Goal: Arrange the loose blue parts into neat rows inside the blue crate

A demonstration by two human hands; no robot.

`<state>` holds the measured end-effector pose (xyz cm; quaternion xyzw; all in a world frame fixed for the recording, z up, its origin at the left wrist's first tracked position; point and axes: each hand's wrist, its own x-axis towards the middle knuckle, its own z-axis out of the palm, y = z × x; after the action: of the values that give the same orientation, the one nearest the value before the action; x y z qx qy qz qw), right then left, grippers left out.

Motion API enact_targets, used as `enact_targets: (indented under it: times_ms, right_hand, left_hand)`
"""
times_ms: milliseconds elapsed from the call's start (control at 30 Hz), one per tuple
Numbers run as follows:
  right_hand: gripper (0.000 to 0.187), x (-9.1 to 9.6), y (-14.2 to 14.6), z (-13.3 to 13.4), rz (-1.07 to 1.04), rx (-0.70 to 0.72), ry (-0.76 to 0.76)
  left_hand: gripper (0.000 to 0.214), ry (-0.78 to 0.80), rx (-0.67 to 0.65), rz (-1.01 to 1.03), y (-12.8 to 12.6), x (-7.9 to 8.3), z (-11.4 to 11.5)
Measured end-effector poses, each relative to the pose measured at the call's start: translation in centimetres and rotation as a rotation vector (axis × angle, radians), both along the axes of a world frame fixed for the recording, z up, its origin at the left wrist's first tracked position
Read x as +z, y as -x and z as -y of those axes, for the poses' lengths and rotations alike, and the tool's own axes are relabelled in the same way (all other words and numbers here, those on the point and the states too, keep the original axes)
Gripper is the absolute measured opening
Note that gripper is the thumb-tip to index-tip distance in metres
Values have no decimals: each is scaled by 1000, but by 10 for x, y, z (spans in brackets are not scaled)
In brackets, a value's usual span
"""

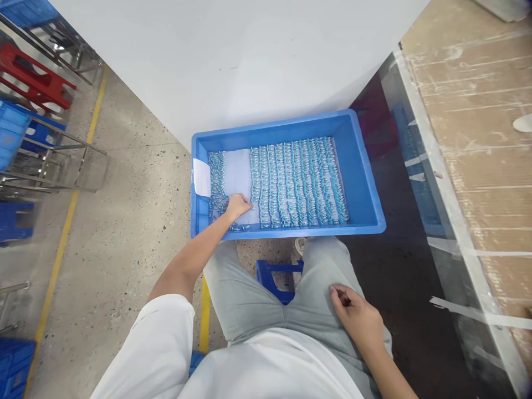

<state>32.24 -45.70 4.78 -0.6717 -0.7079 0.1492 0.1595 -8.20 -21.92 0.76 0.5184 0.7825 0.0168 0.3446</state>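
Note:
A blue plastic tray point(286, 235) holds many small, shiny teal pieces, too small to name. Several neat rows of these pieces point(297, 183) fill its middle and right, on a pale liner sheet point(238, 172). Loose pieces point(216, 174) are heaped along the left end. My left hand point(238, 205) reaches into the tray near its front left, thumb and fingers pinched beside the leftmost row; what sits in the pinch is too small to make out. On my right thigh lies my right hand point(358, 318), fingers curled toward the thumb, its inside shadowed and hidden.
A white surface point(249, 66) rises behind the tray. To the right is a cardboard-covered table point(477, 138) with tape strips. Below the tray, a blue stool point(280, 280) shows between my legs. Red stools point(35, 77) and metal-framed racks stand left, past a yellow floor line point(66, 233).

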Motion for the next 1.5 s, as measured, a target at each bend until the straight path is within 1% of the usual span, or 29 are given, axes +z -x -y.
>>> enact_targets:
  times_ms: [100,233,367,467,600,800,1000,1067,1233,1333,1400,1500]
  right_hand:
    - [57,-1,0,0,-7,2,-9]
    - [57,-2,0,0,-18,-4,-26]
    - [55,-3,0,0,-30,1,-32]
    - [53,-2,-1,0,-34,5,-21]
    - [53,-1,-2,0,-32,-3,6]
    - [56,1,-1,-1,-33,-21,40]
    - [59,2,1,-1,-31,-36,45]
    - [58,2,1,-1,-32,-31,45]
    - [56,2,0,-1,-26,-26,47]
    - [57,2,1,-2,-21,-28,46]
    - [57,3,2,-2,-19,-32,42]
    - [58,4,3,-2,-20,-39,42]
  left_hand:
    - [28,58,-8,-15,1,2,2]
    - [25,124,-22,0,1,0,6]
    - [22,100,4,2,-3,-6,4]
    - [20,78,-6,-1,-6,-7,0]
    - [18,48,-41,-7,-11,-3,-5]
    - [18,42,-39,-11,-14,2,-5]
    - [22,53,-58,1,-8,5,-2]
    - [21,66,-110,10,-3,9,2]
    - [23,196,-375,87,7,19,15]
    - [24,216,-499,46,8,20,24]
    - [24,238,-551,3,5,20,28]
    - [25,269,-567,-93,-1,22,31]
